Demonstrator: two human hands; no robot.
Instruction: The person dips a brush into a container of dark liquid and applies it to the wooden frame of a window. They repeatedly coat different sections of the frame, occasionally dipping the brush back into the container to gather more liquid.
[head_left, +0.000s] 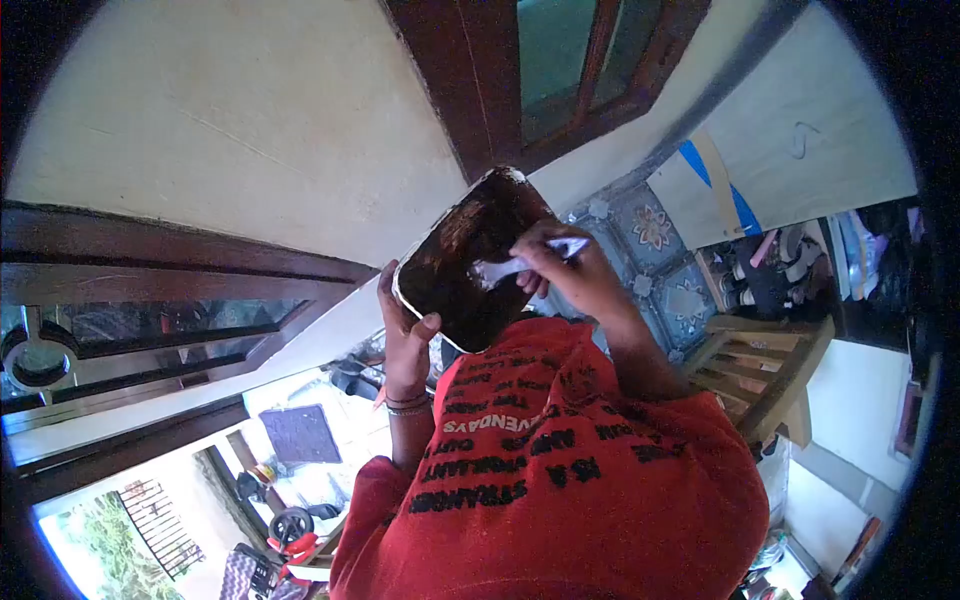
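Note:
A rectangular tray (440, 265), dark inside with a pale, stained rim, is held tilted in front of my chest. My left hand (408, 338) grips its lower left edge, thumb over the rim. Over the tray's right side, my right hand (563, 262) is closed round the handle of a pale brush (508, 268). The whitish tip of the brush touches the dark inner surface near the middle. Dark streaks and a brownish patch mark that surface.
Dark wooden window frames (190, 270) stand left and above. A wooden chair (760, 375) is at the right, near patterned floor tiles (650, 228) and a shelf of shoes (790, 265). A dark mat (300, 434) and a red wheeled object (292, 540) are lower left.

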